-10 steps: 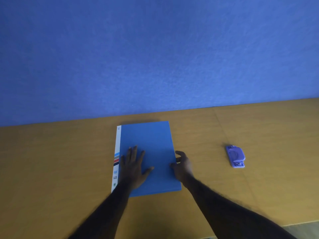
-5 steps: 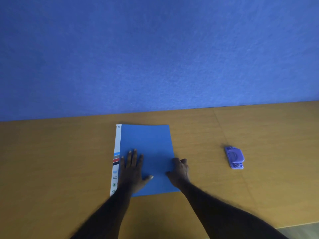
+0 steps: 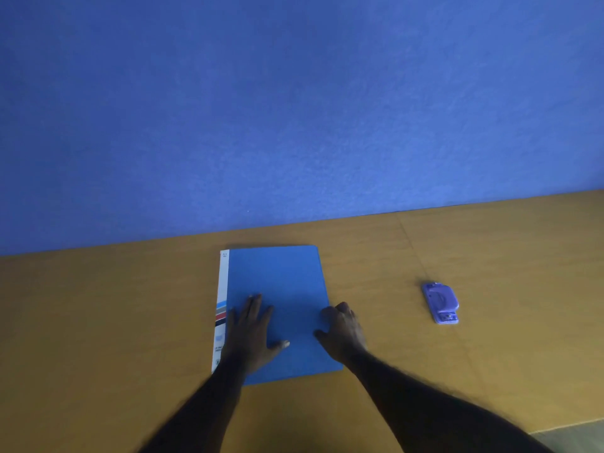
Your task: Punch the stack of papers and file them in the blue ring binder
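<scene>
The blue ring binder lies closed and flat on the wooden table, its white label strip along the left edge. My left hand rests flat on the cover near the spine, fingers straight and spread. At the binder's right edge sits my right hand, its fingers bent over that edge; whether they grip the cover I cannot tell. A small purple hole punch lies on the table to the right, apart from both hands. No stack of papers is in view.
The wooden table runs up to a blue wall just behind the binder. A table seam runs diagonally between the binder and the punch. The table's front edge shows at the lower right corner.
My right hand has shifted from beside the binder's right edge onto that edge, fingers now bent over it. My left hand has stayed flat on the cover.
</scene>
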Action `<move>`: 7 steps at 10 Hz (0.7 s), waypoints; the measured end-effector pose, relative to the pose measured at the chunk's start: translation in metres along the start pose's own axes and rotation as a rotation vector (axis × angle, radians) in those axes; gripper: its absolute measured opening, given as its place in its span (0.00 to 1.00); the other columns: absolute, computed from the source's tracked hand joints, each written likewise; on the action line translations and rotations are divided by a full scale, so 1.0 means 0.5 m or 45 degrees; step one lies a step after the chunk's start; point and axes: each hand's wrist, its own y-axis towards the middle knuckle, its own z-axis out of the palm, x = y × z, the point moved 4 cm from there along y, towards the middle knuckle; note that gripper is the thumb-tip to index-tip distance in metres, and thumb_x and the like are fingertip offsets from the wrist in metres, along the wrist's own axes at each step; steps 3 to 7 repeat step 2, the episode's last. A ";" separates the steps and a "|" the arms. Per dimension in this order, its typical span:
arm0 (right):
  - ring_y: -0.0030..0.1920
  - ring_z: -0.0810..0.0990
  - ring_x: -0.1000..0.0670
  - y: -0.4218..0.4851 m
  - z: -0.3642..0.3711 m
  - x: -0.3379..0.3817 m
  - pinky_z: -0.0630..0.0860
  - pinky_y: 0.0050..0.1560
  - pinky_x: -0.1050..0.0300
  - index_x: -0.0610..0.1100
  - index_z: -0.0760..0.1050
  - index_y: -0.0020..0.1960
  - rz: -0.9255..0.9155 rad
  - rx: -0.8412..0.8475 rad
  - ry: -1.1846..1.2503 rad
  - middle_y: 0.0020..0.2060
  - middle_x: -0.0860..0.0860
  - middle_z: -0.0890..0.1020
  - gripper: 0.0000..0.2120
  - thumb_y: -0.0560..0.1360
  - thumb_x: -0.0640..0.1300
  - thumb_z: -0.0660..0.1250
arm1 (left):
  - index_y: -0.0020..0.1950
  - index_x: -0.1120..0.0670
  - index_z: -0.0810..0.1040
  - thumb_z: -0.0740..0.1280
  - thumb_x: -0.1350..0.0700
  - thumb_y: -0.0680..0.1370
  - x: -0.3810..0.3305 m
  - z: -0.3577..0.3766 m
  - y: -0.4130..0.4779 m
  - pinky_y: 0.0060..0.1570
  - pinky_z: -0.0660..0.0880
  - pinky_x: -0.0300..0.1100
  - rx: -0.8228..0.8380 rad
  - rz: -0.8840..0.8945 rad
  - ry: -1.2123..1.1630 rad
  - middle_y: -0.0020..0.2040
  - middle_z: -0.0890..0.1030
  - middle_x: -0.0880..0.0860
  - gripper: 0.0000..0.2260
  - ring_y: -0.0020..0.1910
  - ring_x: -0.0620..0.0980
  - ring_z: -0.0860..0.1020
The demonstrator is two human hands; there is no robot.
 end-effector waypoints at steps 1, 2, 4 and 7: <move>0.62 0.71 0.43 -0.006 -0.023 0.012 0.73 0.61 0.50 0.47 0.74 0.65 -0.029 -0.041 -0.001 0.60 0.47 0.72 0.22 0.72 0.51 0.68 | 0.76 0.49 0.58 0.47 0.26 0.66 -0.009 -0.028 -0.004 0.73 0.49 0.58 0.034 0.016 -0.030 0.80 0.48 0.54 0.44 0.78 0.54 0.48; 0.62 0.72 0.44 -0.002 -0.050 0.016 0.73 0.60 0.50 0.47 0.74 0.65 -0.060 -0.092 0.001 0.60 0.47 0.73 0.22 0.72 0.51 0.68 | 0.76 0.50 0.57 0.49 0.28 0.69 -0.032 -0.055 -0.004 0.74 0.50 0.55 0.060 0.050 -0.026 0.79 0.49 0.54 0.41 0.78 0.54 0.50; 0.62 0.72 0.44 -0.002 -0.050 0.016 0.73 0.60 0.50 0.47 0.74 0.65 -0.060 -0.092 0.001 0.60 0.47 0.73 0.22 0.72 0.51 0.68 | 0.76 0.50 0.57 0.49 0.28 0.69 -0.032 -0.055 -0.004 0.74 0.50 0.55 0.060 0.050 -0.026 0.79 0.49 0.54 0.41 0.78 0.54 0.50; 0.62 0.72 0.44 -0.002 -0.050 0.016 0.73 0.60 0.50 0.47 0.74 0.65 -0.060 -0.092 0.001 0.60 0.47 0.73 0.22 0.72 0.51 0.68 | 0.76 0.50 0.57 0.49 0.28 0.69 -0.032 -0.055 -0.004 0.74 0.50 0.55 0.060 0.050 -0.026 0.79 0.49 0.54 0.41 0.78 0.54 0.50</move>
